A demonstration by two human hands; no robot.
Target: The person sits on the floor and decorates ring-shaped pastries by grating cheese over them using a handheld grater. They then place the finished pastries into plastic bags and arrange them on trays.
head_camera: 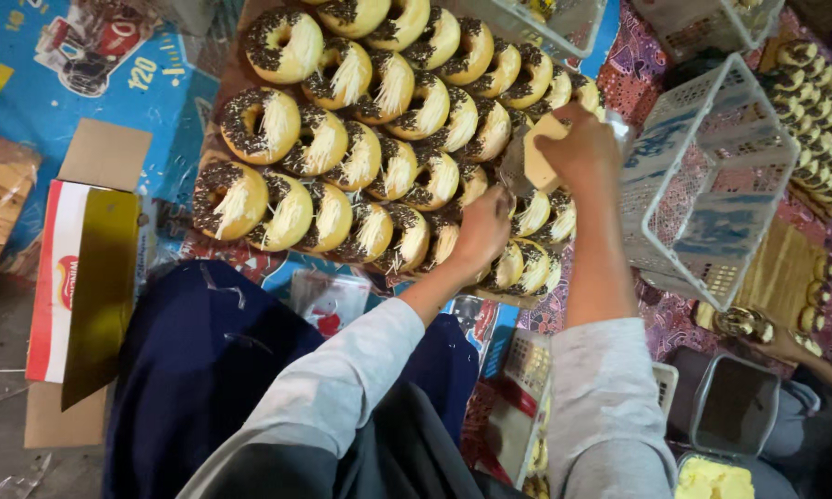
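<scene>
Both hands work over the near right corner of a board packed with rows of ring doughnuts. The right hand is closed around a pale, flat-sided block, probably cheese, and presses it against a metal grater whose shape is mostly hidden behind the fingers. The left hand rests low on the doughnuts at the board's near edge, fingers curled under; whether it grips anything cannot be told. The doughnuts are golden and smooth at the sides, with dark chocolate sprinkles on one half of the top and pale, stringy shreds on the other; they overlap like tiles, so only part of each ring shows. The board's far edge is cut off by the frame. Just beside its right edge a white plastic basket with lattice walls lies tilted on a patterned red cloth. Beyond it, at the right, more doughnuts stand in a tight row, partly out of frame. Near the bottom right a clear tub sits above a container of yellow stuff, only partly in view. Off the board's left edge lies a cardboard box with a shiny dark flap. Grey sleeves cover both forearms.
</scene>
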